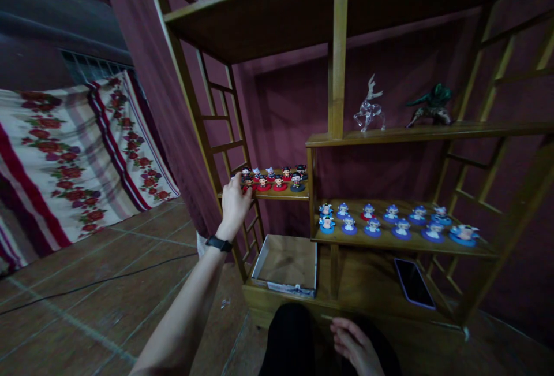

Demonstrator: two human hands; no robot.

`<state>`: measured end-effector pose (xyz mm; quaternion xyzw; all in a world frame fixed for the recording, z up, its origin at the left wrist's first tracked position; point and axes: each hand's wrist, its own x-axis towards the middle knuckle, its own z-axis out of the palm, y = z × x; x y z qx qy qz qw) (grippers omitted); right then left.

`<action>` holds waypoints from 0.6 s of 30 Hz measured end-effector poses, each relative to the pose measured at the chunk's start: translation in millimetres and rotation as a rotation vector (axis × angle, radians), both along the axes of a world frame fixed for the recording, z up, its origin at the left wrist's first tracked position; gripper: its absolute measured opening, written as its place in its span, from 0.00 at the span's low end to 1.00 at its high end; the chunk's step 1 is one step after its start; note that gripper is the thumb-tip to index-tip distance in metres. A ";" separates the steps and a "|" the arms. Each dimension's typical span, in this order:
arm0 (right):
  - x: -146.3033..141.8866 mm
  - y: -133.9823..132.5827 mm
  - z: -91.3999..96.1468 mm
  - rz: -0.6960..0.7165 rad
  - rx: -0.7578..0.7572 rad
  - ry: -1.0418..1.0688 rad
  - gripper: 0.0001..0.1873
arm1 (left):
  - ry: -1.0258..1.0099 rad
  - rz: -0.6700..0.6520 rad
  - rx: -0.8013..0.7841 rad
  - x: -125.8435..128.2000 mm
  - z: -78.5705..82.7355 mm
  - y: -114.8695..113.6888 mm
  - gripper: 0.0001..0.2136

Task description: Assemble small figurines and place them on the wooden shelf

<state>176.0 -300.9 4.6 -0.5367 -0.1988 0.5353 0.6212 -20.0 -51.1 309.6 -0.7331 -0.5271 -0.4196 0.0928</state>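
Note:
My left hand (235,198), with a dark band on its wrist, reaches to the left end of the small upper shelf (294,194). Its fingers and thumb close around a small figurine (247,182) at the end of the row; the fingers partly hide it. Beside it stand several more figurines with dark hair and red bases, a black-based figurine (296,181) among them. Low over my lap, my right hand (352,346) rests with loosely curled fingers apart, and nothing shows in it.
On the lower right shelf (415,244) stand several blue and purple figurines (401,229). An open cardboard box (284,289) sits below the left shelf, and a phone (414,282) lies at lower right. Higher up are a clear deer ornament (370,111) and a green figure (434,104).

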 end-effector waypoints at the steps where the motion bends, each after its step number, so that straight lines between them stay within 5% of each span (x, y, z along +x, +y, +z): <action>1: 0.7 -0.4 -1.6 -0.003 0.005 -0.003 0.28 | 0.005 -0.008 0.056 1.1 -3.3 -4.0 0.24; 6: 1.7 -0.8 -7.0 -0.009 0.017 0.005 0.28 | 0.029 -0.115 0.140 15.4 -14.3 -21.1 0.23; 18: -0.6 0.5 3.2 0.000 -0.011 -0.015 0.28 | 0.079 -0.222 -0.002 51.2 -3.3 -18.4 0.24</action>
